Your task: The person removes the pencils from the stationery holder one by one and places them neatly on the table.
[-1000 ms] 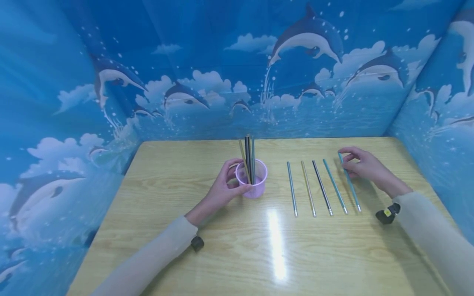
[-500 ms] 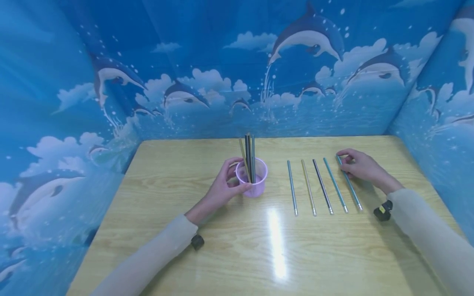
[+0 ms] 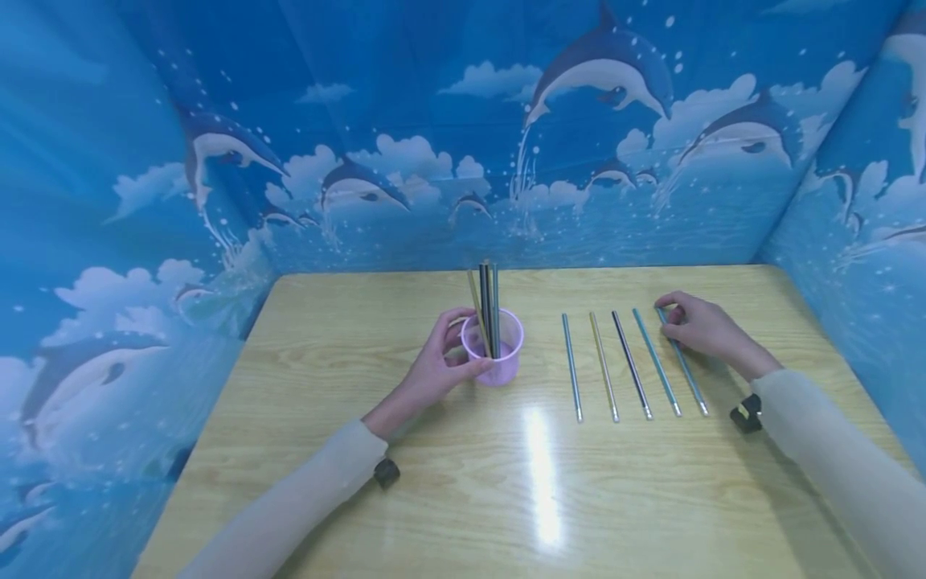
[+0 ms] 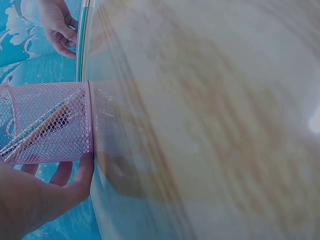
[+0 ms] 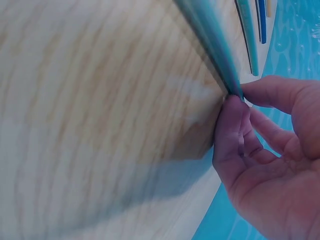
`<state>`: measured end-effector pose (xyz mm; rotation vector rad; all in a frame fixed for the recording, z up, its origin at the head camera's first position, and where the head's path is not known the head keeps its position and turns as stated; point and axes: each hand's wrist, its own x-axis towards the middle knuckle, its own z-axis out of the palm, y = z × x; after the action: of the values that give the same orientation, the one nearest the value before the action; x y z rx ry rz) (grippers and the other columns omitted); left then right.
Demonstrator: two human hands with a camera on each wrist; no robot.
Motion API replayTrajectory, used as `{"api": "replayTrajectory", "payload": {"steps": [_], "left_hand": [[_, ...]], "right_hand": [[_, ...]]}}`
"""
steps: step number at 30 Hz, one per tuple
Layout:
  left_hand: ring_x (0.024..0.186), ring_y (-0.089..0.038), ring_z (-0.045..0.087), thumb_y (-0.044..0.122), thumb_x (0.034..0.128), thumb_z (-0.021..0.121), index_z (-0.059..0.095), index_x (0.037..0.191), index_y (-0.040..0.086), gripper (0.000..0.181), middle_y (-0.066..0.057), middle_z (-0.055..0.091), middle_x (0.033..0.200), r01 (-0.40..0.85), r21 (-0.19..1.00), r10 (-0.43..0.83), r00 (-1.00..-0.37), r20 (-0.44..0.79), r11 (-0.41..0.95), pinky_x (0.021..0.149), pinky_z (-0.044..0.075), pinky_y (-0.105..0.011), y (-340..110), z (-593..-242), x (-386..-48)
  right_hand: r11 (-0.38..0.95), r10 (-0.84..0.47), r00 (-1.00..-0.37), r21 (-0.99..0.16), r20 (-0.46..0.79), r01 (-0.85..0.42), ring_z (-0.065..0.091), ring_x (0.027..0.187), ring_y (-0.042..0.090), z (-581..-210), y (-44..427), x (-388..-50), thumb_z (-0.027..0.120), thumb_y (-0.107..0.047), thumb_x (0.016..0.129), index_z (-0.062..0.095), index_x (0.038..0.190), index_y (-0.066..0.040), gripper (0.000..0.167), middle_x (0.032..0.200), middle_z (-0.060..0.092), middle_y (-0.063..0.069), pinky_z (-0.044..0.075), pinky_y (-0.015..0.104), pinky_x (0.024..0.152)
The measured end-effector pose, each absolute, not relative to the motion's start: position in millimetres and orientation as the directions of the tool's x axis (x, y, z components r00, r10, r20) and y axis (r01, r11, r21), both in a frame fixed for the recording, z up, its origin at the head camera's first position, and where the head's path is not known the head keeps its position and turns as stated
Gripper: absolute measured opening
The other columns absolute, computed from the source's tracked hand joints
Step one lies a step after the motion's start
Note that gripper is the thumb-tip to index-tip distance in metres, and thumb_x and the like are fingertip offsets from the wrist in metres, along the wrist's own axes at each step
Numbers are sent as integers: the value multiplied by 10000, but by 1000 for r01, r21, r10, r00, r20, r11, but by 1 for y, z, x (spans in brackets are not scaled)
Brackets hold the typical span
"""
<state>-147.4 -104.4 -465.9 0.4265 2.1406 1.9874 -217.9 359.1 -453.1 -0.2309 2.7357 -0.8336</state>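
Note:
My left hand point(image 3: 434, 370) grips the side of a pink mesh pencil cup point(image 3: 509, 368), thumb at the front and fingers behind. Several pencils point(image 3: 487, 301) lean upright in that cup; the left wrist view shows its mesh wall point(image 4: 52, 117) close to the fingers. At the right, my right hand point(image 3: 707, 328) pinches the far end of a teal pencil point(image 3: 691, 376) lying on the table. Up close, thumb and finger meet at the tip of this pencil point(image 5: 212, 42). Left of it lie a second teal pencil point(image 3: 657, 362), a dark pencil point(image 3: 632, 364), a gold pencil point(image 3: 604, 366) and a blue-grey pencil point(image 3: 572, 367).
The pencils form a row with their white-tipped ends toward me on the wood-grain table point(image 3: 434, 498). A blue dolphin-print cloth point(image 3: 405, 96) encloses the back and sides. Light glares off the tabletop in front of the cup.
My right hand has shifted slightly left, drawing the far end of the rightmost teal pencil nearer its neighbour. My left hand stays on the cup.

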Motion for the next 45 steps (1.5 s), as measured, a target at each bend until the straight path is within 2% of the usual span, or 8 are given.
{"api": "replayTrajectory", "payload": {"steps": [8, 15, 19, 27, 29, 37, 41, 45], "left_hand": [[1435, -374, 539, 102, 931, 874, 419, 1599, 290, 830, 2, 548, 1613, 59, 996, 329, -944, 35, 65, 1093, 562, -546, -104, -467, -148], [1444, -372, 532, 66, 934, 860, 414, 1606, 256, 829, -25, 547, 1615, 66, 997, 338, -940, 46, 48, 1106, 557, -525, -106, -466, -147], [1436, -362, 541, 62, 935, 856, 418, 1599, 266, 821, -17, 552, 1611, 65, 996, 334, -942, 42, 59, 1098, 563, -516, -106, -465, -146], [1431, -381, 542, 71, 931, 862, 412, 1607, 277, 838, -24, 538, 1620, 61, 996, 330, -943, 38, 61, 1086, 569, -536, -105, -466, -146], [1429, -387, 543, 71, 932, 861, 412, 1608, 273, 836, -26, 537, 1620, 62, 997, 332, -942, 40, 55, 1085, 569, -540, -105, -466, -146], [1437, -365, 539, 89, 934, 867, 417, 1605, 292, 834, 3, 539, 1619, 55, 997, 335, -942, 36, 49, 1095, 563, -537, -106, -467, -146], [1441, -362, 536, 97, 934, 869, 419, 1601, 290, 827, 2, 540, 1620, 53, 997, 337, -941, 34, 47, 1098, 560, -533, -106, -467, -146], [1437, -375, 539, 107, 928, 875, 423, 1597, 286, 827, -6, 537, 1623, 45, 998, 337, -941, 27, 46, 1088, 566, -537, -106, -466, -146]], "right_hand": [[815, -240, -953, -572, -186, -94, 622, 1019, 396, -451, 360, -217, 658, -102, 1057, 477, 1504, 93, 520, 1165, 637, 266, 552, 516, 815], [798, -191, -963, -601, -188, -41, 605, 1135, 487, -454, 357, -214, 653, -133, 1073, 292, 1606, 138, 699, 1258, 600, 349, 524, 681, 983], [783, -166, -969, -622, -184, -15, 593, 1135, 494, -455, 356, -211, 650, -137, 1062, 236, 1608, 170, 750, 1266, 581, 362, 522, 671, 983], [775, -150, -974, -632, -170, -9, 584, 1154, 509, -453, 353, -207, 629, -144, 1070, 252, 1591, 184, 722, 1288, 564, 375, 515, 660, 977], [768, -145, -975, -640, -169, -3, 591, 1155, 500, -453, 353, -207, 612, -144, 1072, 251, 1598, 173, 713, 1303, 564, 370, 530, 630, 967], [689, -82, -981, -721, -174, 70, 596, 1193, 460, -454, 355, -202, 564, -152, 1104, 264, 1621, 120, 657, 1375, 511, 326, 603, 274, 785], [625, -30, -989, -775, -146, 96, 610, 1146, 404, -454, 353, -198, 529, -153, 1110, 277, 1629, 103, 631, 1374, 492, 296, 617, 244, 744], [576, 40, -996, -813, -74, 83, 591, 1052, 257, -450, 346, -191, 500, -187, 1109, 343, 1622, 68, 594, 1348, 509, 221, 587, 218, 726]]}}
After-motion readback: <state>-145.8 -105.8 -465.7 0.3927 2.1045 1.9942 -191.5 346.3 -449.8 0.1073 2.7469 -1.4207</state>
